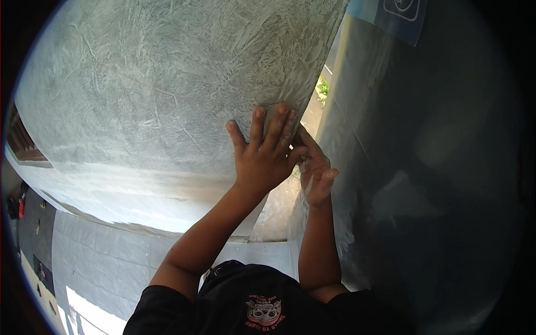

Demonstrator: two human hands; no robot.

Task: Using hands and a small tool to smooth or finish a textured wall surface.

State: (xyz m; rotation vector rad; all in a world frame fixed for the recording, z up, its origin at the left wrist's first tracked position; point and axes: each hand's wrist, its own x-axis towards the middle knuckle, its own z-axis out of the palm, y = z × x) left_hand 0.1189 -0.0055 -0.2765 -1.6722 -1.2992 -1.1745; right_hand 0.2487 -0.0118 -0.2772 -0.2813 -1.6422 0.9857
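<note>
A grey wall (151,84) with a swirled, trowelled finish rises in front of me and ends at an upright edge on its right. My left hand (265,142) lies against the wall near that edge, fingers spread and pointing up. Between those fingers shows a small flat brownish-grey patch, perhaps a thin piece under them; its kind cannot be made out. Just right of it, my right hand (316,173) is at the wall's edge, palm partly showing and thumb apart. Its fingers reach up beside the left hand and are partly hidden. Pale residue marks the fingers.
Beyond the wall's edge, a narrow bright gap (324,106) shows some greenery. A dark smooth surface (424,178) fills the right side, with a blue poster (405,19) at its top. A brown-framed window (25,137) is at far left, above a grey tiled floor (117,240).
</note>
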